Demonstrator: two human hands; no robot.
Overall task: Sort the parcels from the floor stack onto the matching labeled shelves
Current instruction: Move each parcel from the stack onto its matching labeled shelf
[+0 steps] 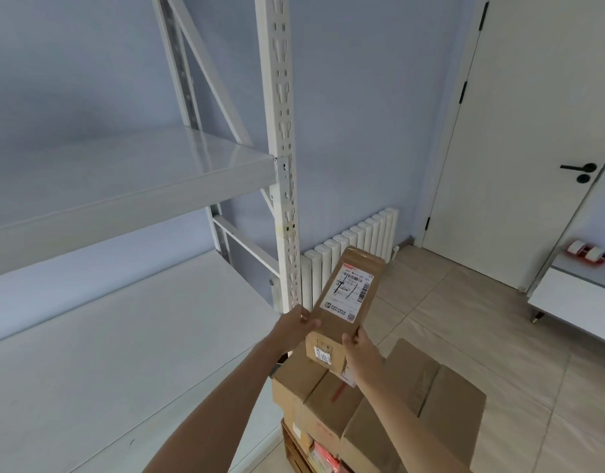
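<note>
A long brown cardboard parcel (345, 302) with a white shipping label on top is held up above the floor stack. My left hand (296, 327) grips its near left edge and my right hand (360, 349) grips its near right corner. Below it lies the stack of brown parcels (413, 404) on the floor. To the left stands the white metal shelf unit, with an upper shelf (130, 186) and a lower shelf (106, 353), both bare in view. No shelf labels are visible.
The rack's perforated white upright post (284, 165) stands just left of the held parcel. A white radiator (359, 247) lines the wall behind it. A white door (533, 131) is at the right, and a low white table (573, 291) carries tape rolls.
</note>
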